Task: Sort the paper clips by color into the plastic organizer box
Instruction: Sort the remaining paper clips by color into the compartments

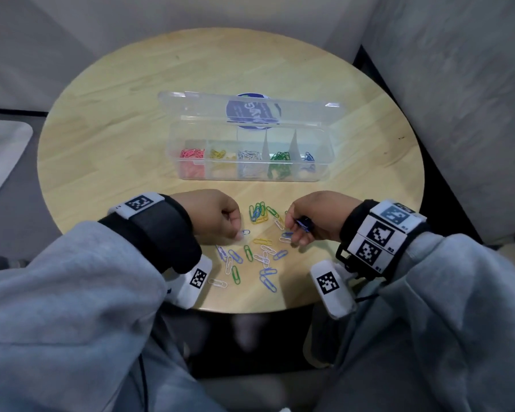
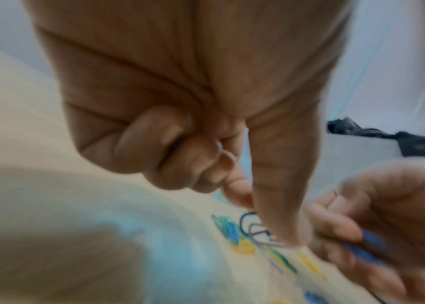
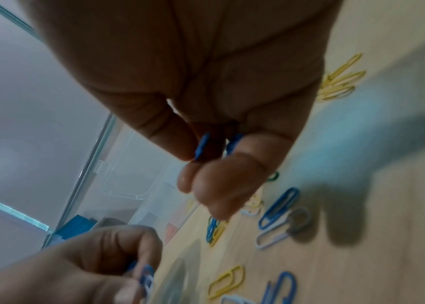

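Observation:
The clear organizer box [image 1: 321, 171] stands lid-open mid-table, with pink, yellow, white, green and blue clips in separate compartments. Several loose paper clips [image 1: 259, 257] in blue, green, yellow and white lie between my hands near the front edge. My left hand [image 1: 239, 235] is curled, its thumb and forefinger pinching a blue paper clip [image 1: 245, 232] at the table surface. In the left wrist view pale clip loops [image 2: 225, 154] show inside the curled left fingers [image 2: 154, 148]. My right hand [image 1: 294, 233] holds a few blue paper clips [image 1: 304, 224], also seen as blue paper clips [image 3: 203, 146] tucked under its fingers.
The round wooden table [image 1: 116, 120] ends just behind my wrists. A small heap of blue, green and yellow clips [image 1: 258, 212] lies between the hands and the box. Grey upholstery [image 1: 458, 99] rises at the right and back.

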Available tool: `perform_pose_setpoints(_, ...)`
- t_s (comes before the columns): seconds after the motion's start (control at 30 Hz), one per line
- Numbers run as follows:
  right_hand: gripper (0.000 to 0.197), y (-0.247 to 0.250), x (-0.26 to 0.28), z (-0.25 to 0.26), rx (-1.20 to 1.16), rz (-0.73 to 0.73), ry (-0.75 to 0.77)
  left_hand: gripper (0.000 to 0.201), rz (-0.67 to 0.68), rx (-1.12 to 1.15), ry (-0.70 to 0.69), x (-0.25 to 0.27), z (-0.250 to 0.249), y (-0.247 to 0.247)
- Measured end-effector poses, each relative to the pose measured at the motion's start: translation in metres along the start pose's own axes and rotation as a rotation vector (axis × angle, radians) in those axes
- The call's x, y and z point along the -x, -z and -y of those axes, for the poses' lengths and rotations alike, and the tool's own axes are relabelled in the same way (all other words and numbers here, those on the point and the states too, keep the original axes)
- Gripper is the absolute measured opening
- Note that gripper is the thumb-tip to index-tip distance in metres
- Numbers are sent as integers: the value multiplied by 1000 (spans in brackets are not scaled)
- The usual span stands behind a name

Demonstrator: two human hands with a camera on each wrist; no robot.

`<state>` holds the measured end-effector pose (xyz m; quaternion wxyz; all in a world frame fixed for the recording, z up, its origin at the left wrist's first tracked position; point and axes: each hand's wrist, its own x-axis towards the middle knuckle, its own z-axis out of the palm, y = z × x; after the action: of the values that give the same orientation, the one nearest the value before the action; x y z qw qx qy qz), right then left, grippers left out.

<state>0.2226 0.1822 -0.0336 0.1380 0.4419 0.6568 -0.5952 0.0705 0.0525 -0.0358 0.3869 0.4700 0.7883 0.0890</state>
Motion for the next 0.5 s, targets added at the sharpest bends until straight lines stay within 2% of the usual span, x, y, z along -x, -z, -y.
perform_pose_setpoints(0.1, 24, 5, 0, -1, 148, -23, 17, 21, -39, 162, -28, 1, 0, 10)
perform_pose_setpoints(0.23, 11, 16, 1, 1, 676, -100, 159, 24, -69, 442, -30, -2, 0, 18)
perform_pose_setpoints(0.4, 16, 5, -6, -2, 886, -88, 162, 27, -85, 690, -19, -5, -1, 20)
perform_pose_setpoints(0.5, 14, 0, -14, -3, 956, -99, 195, 23, -92, 826, 23, -8, -1, 20)
